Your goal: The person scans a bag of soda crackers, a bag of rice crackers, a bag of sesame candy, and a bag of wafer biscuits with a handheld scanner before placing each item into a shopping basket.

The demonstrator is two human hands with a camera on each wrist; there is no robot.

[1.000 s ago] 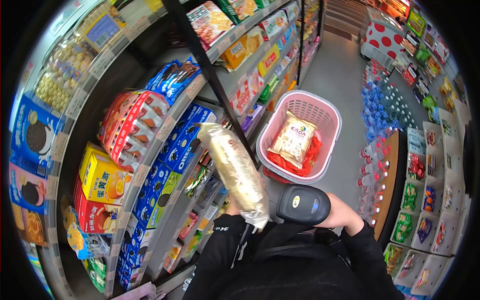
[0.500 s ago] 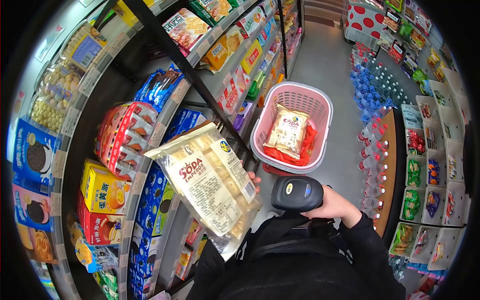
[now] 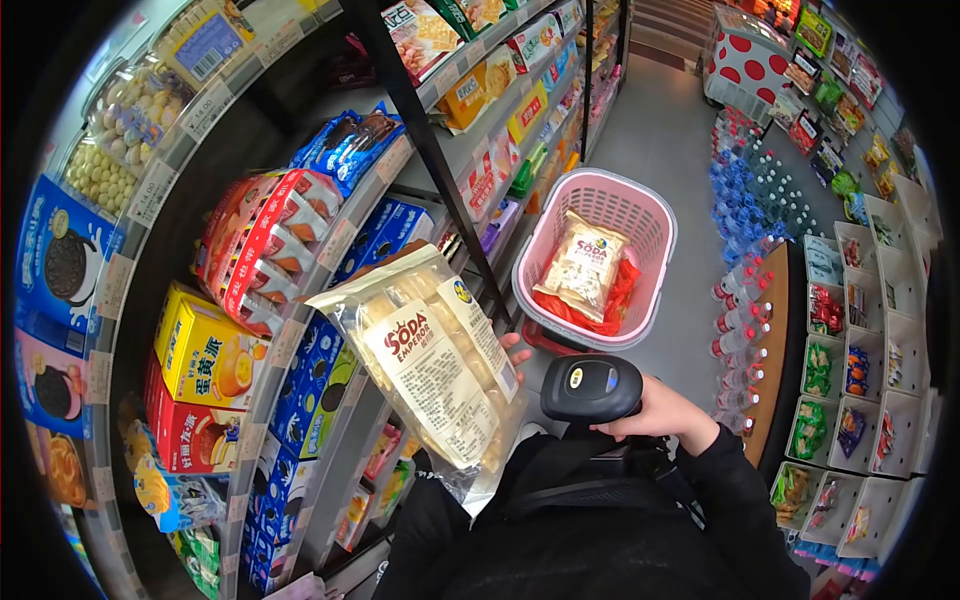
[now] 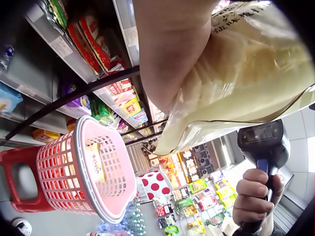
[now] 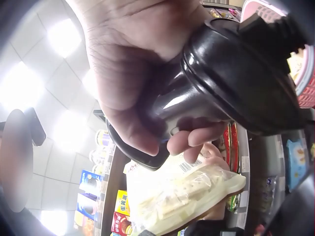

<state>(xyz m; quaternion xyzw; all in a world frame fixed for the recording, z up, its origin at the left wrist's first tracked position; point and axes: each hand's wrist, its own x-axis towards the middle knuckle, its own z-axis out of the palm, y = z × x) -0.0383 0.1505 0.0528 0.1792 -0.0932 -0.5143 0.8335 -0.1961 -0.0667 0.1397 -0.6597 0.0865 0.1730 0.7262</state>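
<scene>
My left hand holds a clear and cream bag of soda crackers from behind and below. Only its fingertips show past the bag's right edge in the head view. The bag is tilted, its printed label turned up toward my head. My right hand grips a black handheld barcode scanner just right of the bag. In the left wrist view, the fingers of my right hand curl round the scanner's handle. From the right wrist, the cracker bag appears beyond the scanner.
A pink basket stands ahead on a red stool, with another soda cracker bag and red plastic inside. Shelves of boxed snacks line the left. Bottles and snack bins flank the right of the aisle.
One second ago the cracker bag was seen nearly edge-on. My left hand has turned it so the label faces up, and it lies farther left. The scanner stays in my right hand.
</scene>
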